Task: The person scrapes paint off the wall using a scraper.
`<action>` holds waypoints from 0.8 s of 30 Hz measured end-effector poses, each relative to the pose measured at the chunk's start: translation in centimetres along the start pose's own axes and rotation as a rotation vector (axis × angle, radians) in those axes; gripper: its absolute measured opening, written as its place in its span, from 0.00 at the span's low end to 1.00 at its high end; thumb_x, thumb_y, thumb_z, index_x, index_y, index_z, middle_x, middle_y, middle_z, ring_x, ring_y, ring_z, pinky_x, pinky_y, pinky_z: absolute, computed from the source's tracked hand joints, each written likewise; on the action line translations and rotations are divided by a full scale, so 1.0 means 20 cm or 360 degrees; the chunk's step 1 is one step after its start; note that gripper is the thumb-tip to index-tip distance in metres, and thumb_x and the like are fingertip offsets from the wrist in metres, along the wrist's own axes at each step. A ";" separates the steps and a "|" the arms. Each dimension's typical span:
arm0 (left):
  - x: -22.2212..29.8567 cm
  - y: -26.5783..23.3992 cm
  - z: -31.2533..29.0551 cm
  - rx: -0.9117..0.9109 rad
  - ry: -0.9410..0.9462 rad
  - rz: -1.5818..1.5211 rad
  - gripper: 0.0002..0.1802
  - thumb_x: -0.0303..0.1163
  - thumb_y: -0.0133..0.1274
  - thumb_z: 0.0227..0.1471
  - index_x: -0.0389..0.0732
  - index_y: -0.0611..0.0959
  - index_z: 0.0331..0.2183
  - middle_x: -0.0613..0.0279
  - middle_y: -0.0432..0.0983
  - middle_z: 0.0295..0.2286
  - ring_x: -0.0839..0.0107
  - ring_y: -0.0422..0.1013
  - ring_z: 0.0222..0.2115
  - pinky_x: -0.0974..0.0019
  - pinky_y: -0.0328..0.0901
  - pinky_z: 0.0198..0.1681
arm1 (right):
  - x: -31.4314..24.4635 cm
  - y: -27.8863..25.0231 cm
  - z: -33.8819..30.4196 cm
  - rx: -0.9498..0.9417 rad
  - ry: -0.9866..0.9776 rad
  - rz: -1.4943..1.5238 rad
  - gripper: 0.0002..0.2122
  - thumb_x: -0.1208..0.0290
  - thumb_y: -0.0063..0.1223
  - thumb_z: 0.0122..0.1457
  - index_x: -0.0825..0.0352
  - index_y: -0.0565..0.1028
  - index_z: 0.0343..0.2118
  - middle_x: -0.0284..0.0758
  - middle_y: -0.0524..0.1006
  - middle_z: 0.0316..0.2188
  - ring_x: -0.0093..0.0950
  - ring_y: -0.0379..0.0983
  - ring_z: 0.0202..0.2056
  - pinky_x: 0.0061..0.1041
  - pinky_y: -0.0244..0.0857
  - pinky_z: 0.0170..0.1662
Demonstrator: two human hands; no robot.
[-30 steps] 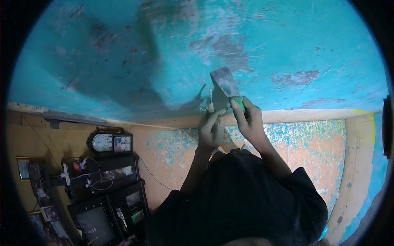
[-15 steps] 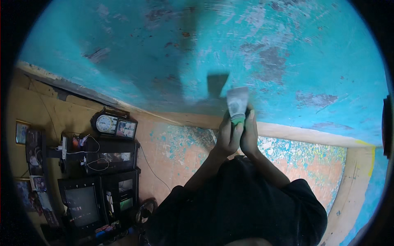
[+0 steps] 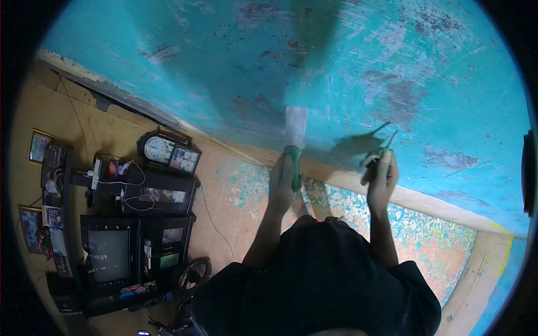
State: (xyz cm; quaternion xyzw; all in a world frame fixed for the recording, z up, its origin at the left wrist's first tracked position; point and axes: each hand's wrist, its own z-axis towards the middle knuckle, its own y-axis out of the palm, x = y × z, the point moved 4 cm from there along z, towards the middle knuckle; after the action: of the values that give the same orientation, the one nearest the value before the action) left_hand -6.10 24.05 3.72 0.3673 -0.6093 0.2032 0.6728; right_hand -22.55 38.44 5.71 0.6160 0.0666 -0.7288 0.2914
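Both hands have moved apart since the earlier frame; the left hand [image 3: 283, 182] grips the scraper [image 3: 295, 131] by its green handle [image 3: 296, 169], maybe so the flat blade [image 3: 296, 120] is free; the right hand [image 3: 383, 176] curls around a thin tool [image 3: 393, 138]. The scraper is near the blue wall [image 3: 224, 78]; its long way runs almost straight up and down the view, with the blade pointing up.

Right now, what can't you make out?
All in the head view:
Slim tool: grip hidden by the right hand.
Scraper: part of its green handle covered by the left hand.
Framed picture, far left: image too small.
Dark shape at the right rim: cut off by the lens edge, kind unclear.
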 end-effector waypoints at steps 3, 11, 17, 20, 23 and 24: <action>0.04 -0.09 0.00 0.0156 0.0138 0.0152 0.21 0.38 0.37 0.65 0.34 0.71 0.52 0.70 0.65 0.20 0.84 0.58 0.17 0.78 0.55 0.22 | -0.09 -0.10 0.03 -0.0086 -0.0048 -0.0078 0.17 0.57 0.34 0.69 0.66 0.68 0.32 0.31 0.72 0.17 0.13 0.61 0.14 0.13 0.51 0.16; 0.07 -0.04 0.00 0.0487 0.0610 0.0696 0.21 0.29 0.45 0.62 0.33 0.72 0.55 0.67 0.75 0.31 0.87 0.59 0.21 0.80 0.57 0.24 | -0.21 -0.31 0.22 0.0117 -0.0473 -0.0319 0.20 0.56 0.31 0.70 0.69 0.70 0.34 0.36 0.73 0.17 0.15 0.60 0.10 0.14 0.50 0.13; 0.22 -0.08 0.07 0.0600 0.0729 0.0743 0.19 0.27 0.48 0.59 0.32 0.76 0.52 0.59 0.79 0.30 0.84 0.65 0.24 0.79 0.62 0.28 | -0.15 -0.33 0.22 0.0160 -0.0641 -0.0497 0.22 0.54 0.30 0.70 0.70 0.71 0.34 0.35 0.71 0.15 0.17 0.61 0.11 0.15 0.52 0.15; 0.31 -0.03 0.08 0.0589 0.0766 0.0756 0.19 0.27 0.49 0.59 0.32 0.76 0.51 0.59 0.79 0.29 0.85 0.63 0.23 0.79 0.60 0.26 | -0.15 -0.34 0.22 0.0118 -0.0672 -0.0538 0.22 0.55 0.30 0.69 0.71 0.71 0.34 0.34 0.70 0.14 0.17 0.61 0.11 0.16 0.53 0.15; 0.42 0.02 0.09 0.0597 0.0819 0.0719 0.19 0.26 0.50 0.58 0.32 0.76 0.51 0.58 0.79 0.29 0.86 0.63 0.22 0.79 0.59 0.25 | -0.16 -0.33 0.21 0.0089 -0.0668 -0.0541 0.22 0.55 0.31 0.69 0.71 0.72 0.34 0.32 0.69 0.13 0.17 0.61 0.11 0.17 0.54 0.16; 0.44 0.03 0.11 0.0594 0.0868 0.0742 0.19 0.26 0.50 0.58 0.32 0.76 0.51 0.58 0.79 0.29 0.86 0.63 0.22 0.79 0.59 0.25 | -0.16 -0.33 0.23 0.0091 -0.0692 -0.0529 0.22 0.55 0.31 0.69 0.71 0.72 0.34 0.31 0.68 0.12 0.17 0.61 0.11 0.16 0.54 0.16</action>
State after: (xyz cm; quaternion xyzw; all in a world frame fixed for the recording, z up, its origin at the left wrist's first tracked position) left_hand -6.51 21.35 12.35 0.2676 -0.4280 0.5475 0.6674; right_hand -29.57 42.96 8.07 0.4338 0.0819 -0.8833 0.1578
